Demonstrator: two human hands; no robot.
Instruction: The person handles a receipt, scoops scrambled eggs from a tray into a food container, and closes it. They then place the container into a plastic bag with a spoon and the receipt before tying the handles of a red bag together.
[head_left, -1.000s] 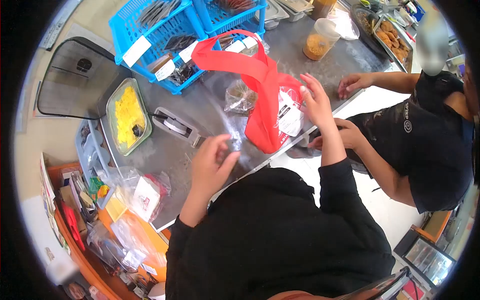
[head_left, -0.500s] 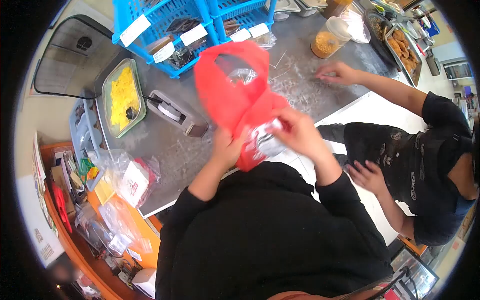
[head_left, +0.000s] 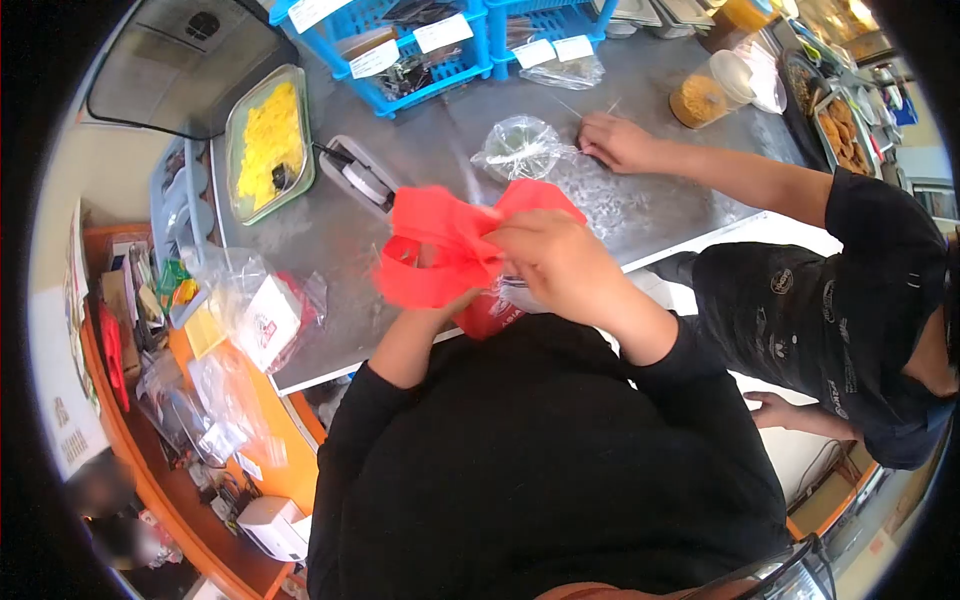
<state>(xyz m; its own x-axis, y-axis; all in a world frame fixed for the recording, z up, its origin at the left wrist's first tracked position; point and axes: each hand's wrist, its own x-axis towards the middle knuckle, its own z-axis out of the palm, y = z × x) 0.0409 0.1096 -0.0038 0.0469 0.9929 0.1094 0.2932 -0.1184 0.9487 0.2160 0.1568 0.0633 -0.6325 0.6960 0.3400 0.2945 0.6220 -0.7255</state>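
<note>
Just in front of the black top (head_left: 540, 430), I have one red bag (head_left: 430, 215) between the wearer's two hands. A second ago it stood at the counter's edge with both hands off it; now it is up near the chest, loops bunched together, so the handling is two-handed and clear of the counter (head_left: 450, 150). The right hand (head_left: 565, 260) has its fingers bent and drawn in on the red cloth, with little gap left. Most of the left hand (head_left: 450, 306) is behind the bag, so I cannot tell how far its fingers are open or what they hold.

Beyond, one film-wrapped bundle (head_left: 520, 145) has come into full view. I count two co-worker's hands: one (head_left: 620, 143) right beside the film, contact unclear, the other (head_left: 775, 410) low, away from the counter. Off to the left are one tape dispenser (head_left: 360, 175) and one dish of yellow food (head_left: 270, 140). Farthest, I make out two blue baskets (head_left: 400, 95) with five white labels (head_left: 443, 33), one tub of orange crumbs (head_left: 700, 100) and one tray of browned food (head_left: 845, 135).
</note>
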